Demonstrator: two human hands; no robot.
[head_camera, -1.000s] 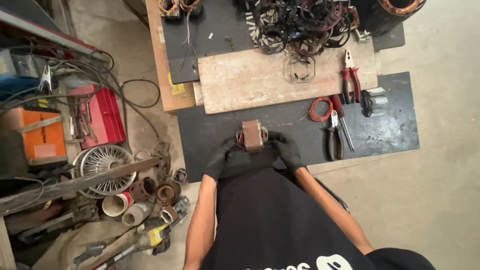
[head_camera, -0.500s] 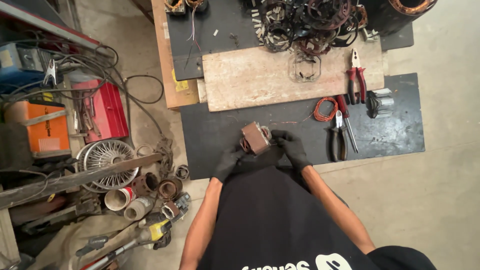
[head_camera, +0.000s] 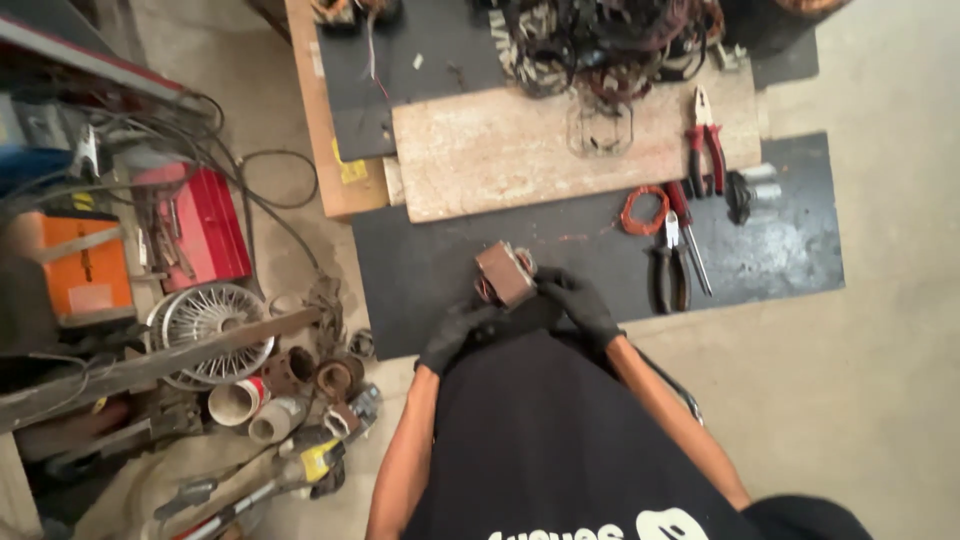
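— Head view: brown, boxy metal transformer core (head_camera: 506, 273) sitting tilted between both black-gloved hands, above black rubber mat (head_camera: 420, 270).

— Fingers?

— Left hand (head_camera: 458, 335) curling closed beneath; right hand (head_camera: 578, 303) gripping alongside, equally near. Long axis slanting up-left.

Both gloved hands meet in front of the torso: left hand (head_camera: 455, 335) curled, right hand (head_camera: 578, 305) fingers closed, elbows bent.
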